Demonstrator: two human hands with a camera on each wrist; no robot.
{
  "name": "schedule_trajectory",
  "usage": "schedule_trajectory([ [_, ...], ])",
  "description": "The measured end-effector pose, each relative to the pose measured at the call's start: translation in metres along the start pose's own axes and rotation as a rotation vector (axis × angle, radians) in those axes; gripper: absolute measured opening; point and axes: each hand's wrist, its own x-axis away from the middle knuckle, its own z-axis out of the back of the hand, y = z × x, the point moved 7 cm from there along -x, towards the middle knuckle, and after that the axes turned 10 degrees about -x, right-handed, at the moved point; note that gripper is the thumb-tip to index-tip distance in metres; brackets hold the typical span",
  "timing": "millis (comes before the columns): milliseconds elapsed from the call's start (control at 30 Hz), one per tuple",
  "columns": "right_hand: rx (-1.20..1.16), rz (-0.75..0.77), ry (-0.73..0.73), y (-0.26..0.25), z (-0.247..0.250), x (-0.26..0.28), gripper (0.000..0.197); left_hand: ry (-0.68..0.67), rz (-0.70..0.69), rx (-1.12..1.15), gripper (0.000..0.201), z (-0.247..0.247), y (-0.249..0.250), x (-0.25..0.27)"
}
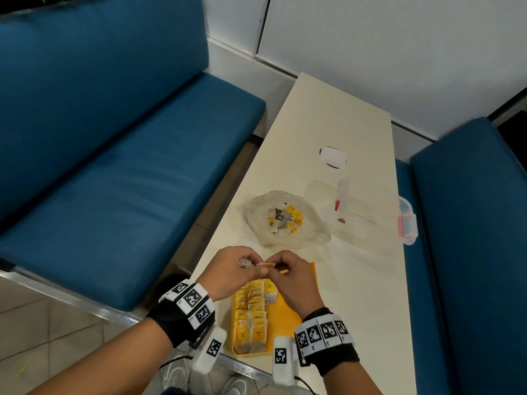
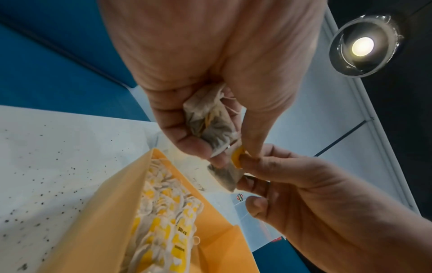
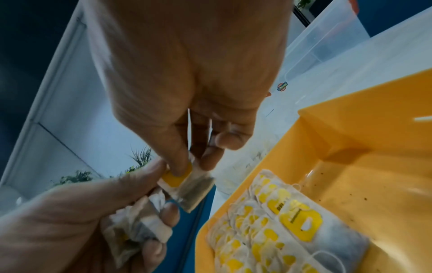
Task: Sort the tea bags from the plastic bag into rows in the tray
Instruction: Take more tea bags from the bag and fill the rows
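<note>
Both hands meet above the far end of the yellow tray [image 1: 309, 283]. My left hand [image 1: 242, 265] grips a crumpled bunch of tea bags [image 2: 210, 118] in its curled fingers. My right hand [image 1: 281, 265] pinches one tea bag [image 3: 191, 190] by its yellow tag [image 3: 176, 178], and the left thumb touches that same bag. Rows of tea bags with yellow tags [image 1: 252, 312] fill the tray's left side. The clear plastic bag [image 1: 285, 216] with more tea bags lies on the table beyond the hands.
A clear plastic box [image 1: 368, 212] with red clips stands to the right of the bag. A small white object [image 1: 333, 157] lies farther back on the cream table [image 1: 356, 295]. Blue benches [image 1: 119, 181] flank the table on both sides.
</note>
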Motion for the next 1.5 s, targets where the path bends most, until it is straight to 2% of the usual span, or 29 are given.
schedule_trajectory([
  [100,-0.148,-0.082,-0.005,0.003,0.005,-0.001,0.006,-0.037,0.005,0.029,0.015,-0.003,-0.003,-0.001],
  [200,-0.211,-0.094,-0.027,0.001,0.008,0.0,0.004,-0.023,0.022,-0.016,0.008,-0.004,-0.011,-0.003],
  [300,-0.159,-0.092,-0.039,0.001,0.008,0.001,0.004,-0.032,0.012,-0.023,0.006,-0.006,-0.011,-0.003],
  [367,-0.122,-0.09,-0.041,0.004,0.008,-0.001,0.005,-0.04,0.023,-0.002,0.013,-0.007,-0.013,-0.002],
  [500,0.046,-0.148,0.038,0.018,0.026,-0.008,0.01,0.009,0.087,0.043,0.019,0.0,-0.029,-0.005],
  [600,0.168,-0.223,-0.037,0.038,0.033,-0.006,0.01,0.054,0.127,0.022,0.021,0.007,-0.041,-0.004],
  [767,0.213,-0.305,-0.104,0.058,0.034,0.004,0.012,0.085,0.195,-0.024,0.035,0.01,-0.065,0.0],
  [1000,0.278,-0.44,-0.25,0.078,0.022,0.015,0.012,0.024,0.271,-0.042,0.066,-0.002,-0.086,0.011],
  [1100,0.279,-0.485,-0.285,0.085,0.014,0.017,0.01,0.006,0.271,-0.074,0.068,-0.007,-0.086,0.015],
  [1333,0.223,-0.542,-0.195,0.097,0.002,0.015,0.013,0.0,0.252,-0.094,0.065,-0.008,-0.078,0.021],
  [1500,0.224,-0.518,-0.089,0.096,0.001,0.013,0.016,-0.004,0.259,-0.096,0.065,-0.008,-0.079,0.021],
])
